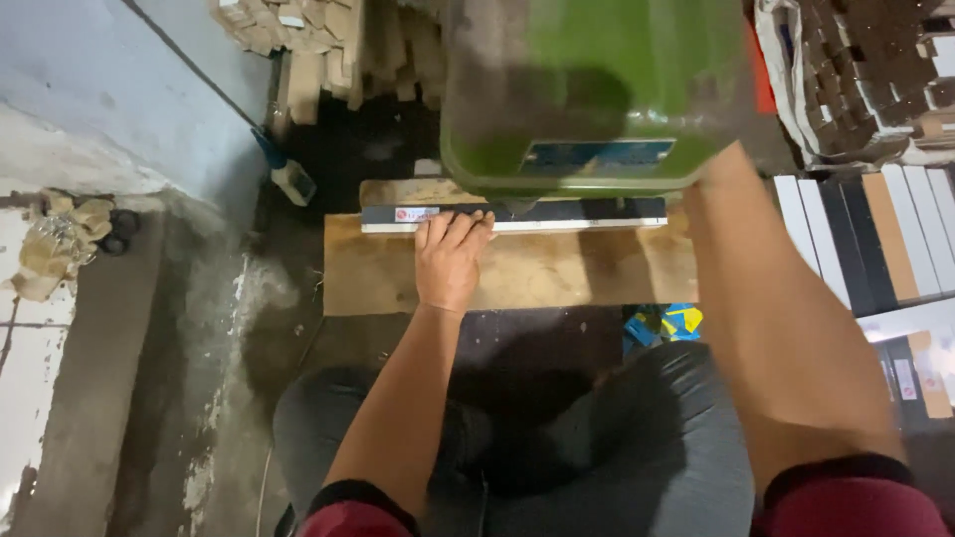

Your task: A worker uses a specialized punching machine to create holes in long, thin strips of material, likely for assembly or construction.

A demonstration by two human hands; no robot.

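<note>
Left hand [450,261] lies flat, palm down, fingers stretched forward; right arm reaches ahead, its hand hidden

I count one green machine [595,94], one long dark strip [557,213], one wooden board surface [557,270], one hand [450,261] in view, and two heaps of small blocks [298,28].

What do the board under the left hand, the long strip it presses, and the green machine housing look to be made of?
The board looks like bare plywood or wood: tan, matte, faint grain. The long strip under the left hand is dark on top with a pale edge, possibly laminated board; uncertain. The green machine housing looks like painted metal, smooth with dull sheen.
</note>
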